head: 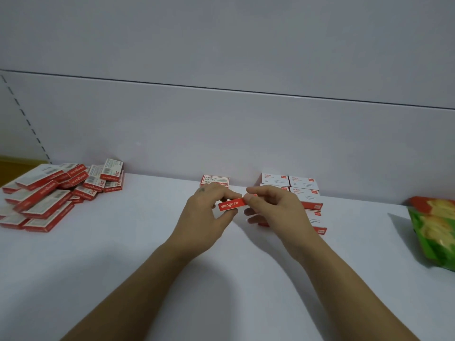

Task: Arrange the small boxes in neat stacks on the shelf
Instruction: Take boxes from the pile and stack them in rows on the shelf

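Observation:
A small red and white box (231, 205) hangs just above the white shelf (147, 254), its red side facing me. My left hand (204, 217) grips its left end with curled fingers and thumb. My right hand (268, 207) pinches its right end. Behind the hands, another box (216, 180) lies flat against the back wall. Neat stacks of white and red boxes (304, 190) stand to the right, partly hidden by my right hand. A loose heap of the same red and white boxes (56, 193) lies at the far left.
A green and red snack bag (433, 230) lies at the shelf's right edge. The pale back panel (221, 134) rises straight behind the boxes. Bare shelf surface runs along the front between heap and bag.

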### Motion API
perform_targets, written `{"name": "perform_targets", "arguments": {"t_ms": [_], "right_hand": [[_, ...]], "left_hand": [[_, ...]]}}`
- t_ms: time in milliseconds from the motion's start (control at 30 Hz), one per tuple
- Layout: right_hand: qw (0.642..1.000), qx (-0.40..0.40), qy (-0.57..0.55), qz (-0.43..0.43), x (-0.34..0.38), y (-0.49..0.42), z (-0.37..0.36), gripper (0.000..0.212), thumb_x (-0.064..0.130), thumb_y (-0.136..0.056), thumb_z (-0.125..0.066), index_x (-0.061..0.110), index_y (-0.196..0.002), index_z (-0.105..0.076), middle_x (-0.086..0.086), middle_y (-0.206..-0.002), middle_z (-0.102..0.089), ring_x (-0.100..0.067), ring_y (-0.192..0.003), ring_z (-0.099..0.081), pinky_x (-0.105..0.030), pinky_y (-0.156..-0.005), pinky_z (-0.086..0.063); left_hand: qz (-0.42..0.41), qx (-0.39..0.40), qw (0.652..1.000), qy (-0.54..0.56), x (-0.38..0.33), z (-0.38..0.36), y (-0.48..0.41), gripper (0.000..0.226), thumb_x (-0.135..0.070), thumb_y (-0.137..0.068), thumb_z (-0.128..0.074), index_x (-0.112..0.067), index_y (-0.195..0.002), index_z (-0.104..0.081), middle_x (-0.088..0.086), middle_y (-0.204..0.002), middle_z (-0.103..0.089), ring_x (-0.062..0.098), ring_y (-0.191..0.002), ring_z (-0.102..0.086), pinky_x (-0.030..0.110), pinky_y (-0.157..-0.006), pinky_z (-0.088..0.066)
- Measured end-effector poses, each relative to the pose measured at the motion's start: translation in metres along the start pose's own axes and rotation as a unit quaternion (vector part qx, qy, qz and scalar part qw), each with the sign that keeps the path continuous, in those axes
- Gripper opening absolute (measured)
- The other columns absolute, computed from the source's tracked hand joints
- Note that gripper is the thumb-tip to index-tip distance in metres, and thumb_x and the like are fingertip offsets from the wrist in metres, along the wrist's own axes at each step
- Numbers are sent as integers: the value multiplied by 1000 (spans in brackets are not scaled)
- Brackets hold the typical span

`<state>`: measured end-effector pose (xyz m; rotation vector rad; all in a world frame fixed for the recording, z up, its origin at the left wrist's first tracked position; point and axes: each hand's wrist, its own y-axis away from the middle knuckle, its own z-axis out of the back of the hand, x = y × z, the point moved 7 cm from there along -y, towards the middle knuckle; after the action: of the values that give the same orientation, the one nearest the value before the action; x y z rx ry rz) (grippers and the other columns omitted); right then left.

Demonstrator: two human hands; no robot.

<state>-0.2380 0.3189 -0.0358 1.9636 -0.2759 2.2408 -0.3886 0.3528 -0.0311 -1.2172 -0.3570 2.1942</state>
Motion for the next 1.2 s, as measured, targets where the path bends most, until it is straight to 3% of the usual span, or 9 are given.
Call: {"name": "perform_targets", "arguments": {"t_ms": [67,167,267,500,700,767,867,1000,1200], "right_hand": [[1000,5,-27,-5,0,1,-1,24,9,-85,-69,13,-109,-68,-10,-94,-73,-18,-79,-73,-26,-67,-58],[1000,10,-30,-2,0,2,0,38,-7,-80,-66,17,-109,-66,0,-94,-75,-22,-91,-71,-52,-88,-54],[1000,6,-26,9,1,3,1,44,-13,-78,-65,20,-107,-66,6,-94,-75,-18,-96,-70,-60,-91,-48],[999,-9,-27,33,5,2,3,44,-14,-80,-63,20,-107,-66,2,-93,-75,-16,-87,-72,-44,-86,-57],[997,-46,20,62,10,1,10,14,7,-85,-68,21,-89,-71,5,-78,-74,-11,-76,-71,-33,-71,-57],[997,-45,18,56,11,1,12,11,7,-84,-69,18,-84,-70,2,-74,-74,-18,-73,-71,-42,-69,-56],[1000,21,-2,21,7,0,7,21,1,-82,-68,15,-98,-66,0,-76,-73,-22,-69,-70,-49,-70,-56],[990,135,-49,-7,7,6,-5,44,-7,-82,-64,19,-118,-60,-1,-67,-67,-24,-72,-67,-36,-64,-54],[987,-28,-158,4,5,1,7,31,-5,-81,-69,7,-108,-57,-14,-89,-73,-26,-75,-73,-33,-61,-57]], "left_hand": [[14,8,1000,0,4,-1,0,29,-20,-81,-73,-31,-106,-64,-17,-111,-59,5,-106,-51,12,-80,-39],[32,19,999,26,8,-2,2,47,-27,-77,-77,-33,-118,-56,-22,-122,-55,3,-110,-52,10,-77,-41],[55,15,998,39,10,-1,1,53,-24,-78,-77,-34,-124,-53,-22,-119,-59,0,-103,-55,11,-73,-45],[89,-8,988,128,10,2,3,48,-8,-78,-75,-30,-117,-57,-14,-103,-70,13,-88,-65,14,-72,-49],[103,17,982,160,14,-3,1,54,0,-83,-68,-33,-124,-58,-14,-105,-70,11,-93,-65,12,-77,-49],[109,40,975,189,14,-7,2,56,2,-86,-64,-35,-127,-56,-16,-110,-68,9,-100,-64,14,-82,-49],[106,45,972,205,13,-8,1,55,5,-89,-58,-32,-130,-57,-7,-107,-69,12,-93,-63,25,-85,-54],[101,43,959,260,7,-4,1,42,3,-90,-57,-20,-125,-61,17,-86,-66,27,-82,-65,36,-83,-56],[116,84,953,266,0,-16,5,51,-9,-80,-72,-28,-124,-56,4,-91,-70,19,-77,-64,31,-74,-55]]}}
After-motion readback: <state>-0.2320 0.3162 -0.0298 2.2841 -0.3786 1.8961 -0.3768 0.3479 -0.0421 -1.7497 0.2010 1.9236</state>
